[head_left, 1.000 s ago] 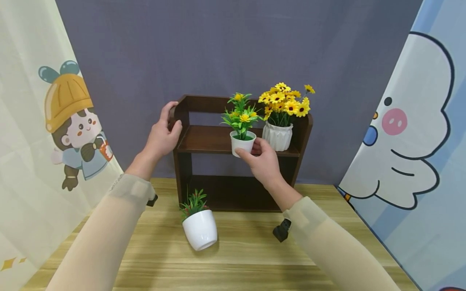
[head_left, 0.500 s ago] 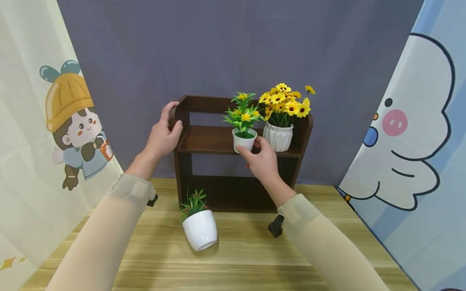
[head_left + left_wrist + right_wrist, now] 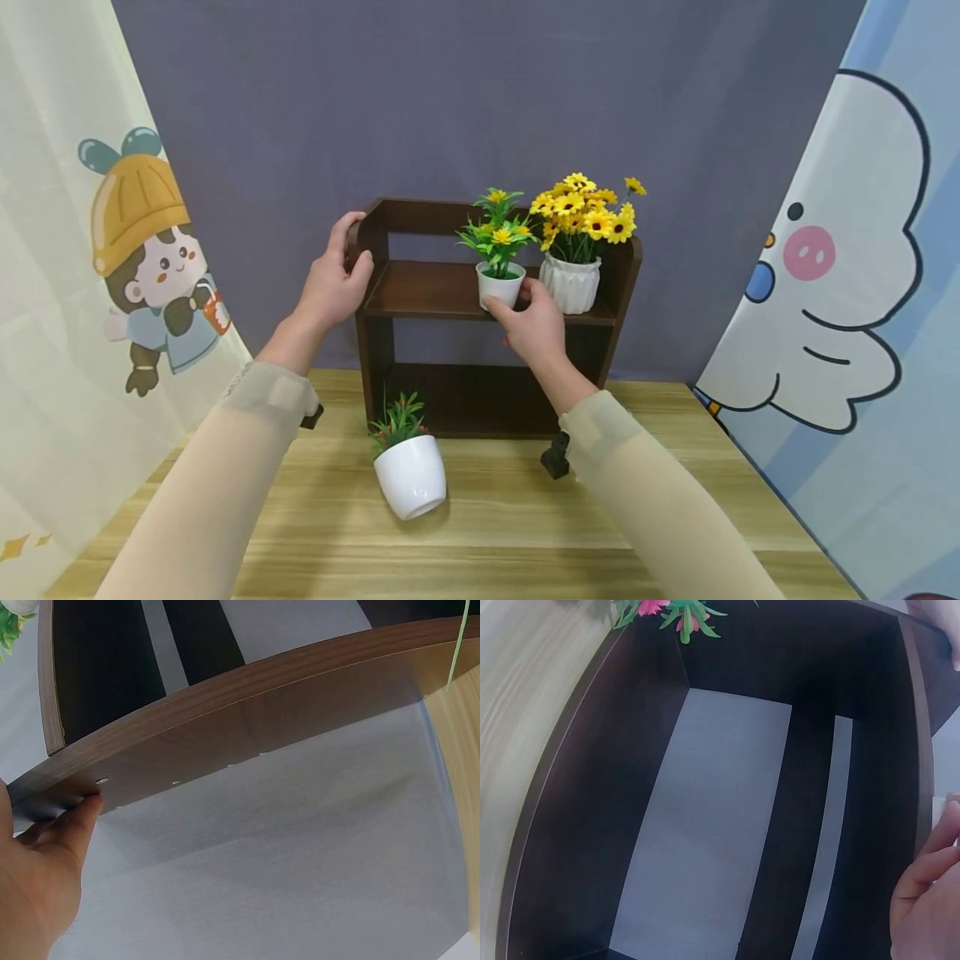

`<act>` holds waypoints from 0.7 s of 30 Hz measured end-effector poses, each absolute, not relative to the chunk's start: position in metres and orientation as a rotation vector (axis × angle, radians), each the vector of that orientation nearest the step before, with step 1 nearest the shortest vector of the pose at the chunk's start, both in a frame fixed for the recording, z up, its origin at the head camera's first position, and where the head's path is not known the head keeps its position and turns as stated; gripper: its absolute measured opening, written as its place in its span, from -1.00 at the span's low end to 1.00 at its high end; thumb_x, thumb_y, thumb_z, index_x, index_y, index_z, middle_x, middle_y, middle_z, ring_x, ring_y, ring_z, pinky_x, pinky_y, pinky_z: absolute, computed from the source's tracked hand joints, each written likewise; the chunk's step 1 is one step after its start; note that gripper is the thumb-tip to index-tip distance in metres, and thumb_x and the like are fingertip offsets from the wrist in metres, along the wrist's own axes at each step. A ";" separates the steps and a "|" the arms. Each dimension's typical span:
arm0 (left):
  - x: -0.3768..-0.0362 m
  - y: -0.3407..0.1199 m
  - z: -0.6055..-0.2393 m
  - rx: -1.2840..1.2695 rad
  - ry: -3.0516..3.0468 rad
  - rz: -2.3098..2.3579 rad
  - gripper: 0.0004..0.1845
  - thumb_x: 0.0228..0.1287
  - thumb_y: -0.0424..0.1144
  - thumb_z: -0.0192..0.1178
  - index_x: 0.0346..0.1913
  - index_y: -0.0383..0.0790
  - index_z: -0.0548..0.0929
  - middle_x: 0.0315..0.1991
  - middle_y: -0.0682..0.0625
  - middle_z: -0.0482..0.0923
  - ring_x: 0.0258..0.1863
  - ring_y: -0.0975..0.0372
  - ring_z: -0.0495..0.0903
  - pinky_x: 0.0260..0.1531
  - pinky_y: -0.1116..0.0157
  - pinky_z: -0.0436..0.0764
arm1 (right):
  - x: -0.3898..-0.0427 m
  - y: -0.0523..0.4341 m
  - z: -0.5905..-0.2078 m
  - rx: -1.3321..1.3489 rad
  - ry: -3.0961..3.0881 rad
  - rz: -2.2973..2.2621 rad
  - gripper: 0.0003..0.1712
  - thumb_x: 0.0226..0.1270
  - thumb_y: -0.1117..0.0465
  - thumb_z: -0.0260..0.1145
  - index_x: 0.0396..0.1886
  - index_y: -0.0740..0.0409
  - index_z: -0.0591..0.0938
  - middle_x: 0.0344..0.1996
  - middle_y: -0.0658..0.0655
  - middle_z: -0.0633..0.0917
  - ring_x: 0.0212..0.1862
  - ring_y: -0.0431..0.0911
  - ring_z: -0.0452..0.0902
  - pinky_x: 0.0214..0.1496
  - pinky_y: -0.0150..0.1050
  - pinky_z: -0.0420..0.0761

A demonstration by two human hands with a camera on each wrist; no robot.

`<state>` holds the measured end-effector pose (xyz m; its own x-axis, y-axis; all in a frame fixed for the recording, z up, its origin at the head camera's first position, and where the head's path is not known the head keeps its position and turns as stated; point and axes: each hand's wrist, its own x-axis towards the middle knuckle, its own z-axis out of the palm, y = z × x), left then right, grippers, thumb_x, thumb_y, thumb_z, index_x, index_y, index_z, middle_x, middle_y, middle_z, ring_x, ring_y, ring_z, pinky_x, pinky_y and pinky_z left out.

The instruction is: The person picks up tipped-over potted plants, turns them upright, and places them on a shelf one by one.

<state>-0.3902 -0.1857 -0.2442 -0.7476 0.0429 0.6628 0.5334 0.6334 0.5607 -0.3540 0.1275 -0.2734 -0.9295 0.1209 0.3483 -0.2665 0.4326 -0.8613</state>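
Observation:
My left hand grips the upper left side panel of a dark brown wooden shelf; the left wrist view has its fingers at that panel. With thumb and fingers, my right hand holds a small white pot with a yellow-flowered green plant upright at the front of the upper board. Close to its right, a ribbed white pot of yellow daisies stands on the same board. In the right wrist view my right hand shows at the board's edge, the pot mostly hidden.
A glossy white pot with a red-flecked green plant lies tilted on the wood-grain table, before the shelf's lower left. A grey curtain hangs behind, with cartoon-printed curtains at both sides.
My right hand has brought the small potted plant slightly back and lower at the upper board, its forearm shifting left. The left hand keeps its grip on the shelf; the tilted pot stays put.

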 end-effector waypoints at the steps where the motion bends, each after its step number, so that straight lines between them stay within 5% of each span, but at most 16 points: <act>1: -0.390 -0.186 -0.245 -0.447 -2.238 -1.038 -0.37 0.70 -0.03 -0.05 0.71 0.31 0.13 -0.34 -0.16 0.48 -0.51 0.07 0.44 -0.48 0.13 0.47 | -0.354 0.127 -0.273 0.117 -2.340 1.486 -0.14 0.44 -0.17 0.54 0.55 0.11 0.45 0.35 0.17 0.66 -0.27 0.01 0.69 -0.34 -0.21 0.73; 21: -0.389 -0.186 -0.245 -0.467 -2.234 -1.032 -0.36 0.71 0.00 -0.04 0.72 0.33 0.11 -0.40 -0.11 0.45 -0.59 0.20 0.40 -0.51 0.15 0.46 | -0.362 0.120 -0.266 0.046 -2.402 1.385 -0.19 0.46 -0.18 0.52 0.51 0.09 0.48 0.33 0.14 0.72 -0.58 -0.09 0.66 -0.32 -0.17 0.70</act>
<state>-0.3891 -0.1858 -0.2452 -0.7413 0.0553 0.6689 0.5450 0.6313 0.5517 -0.3615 0.1204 -0.2659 -0.9322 0.1522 0.3285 -0.2081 0.5173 -0.8301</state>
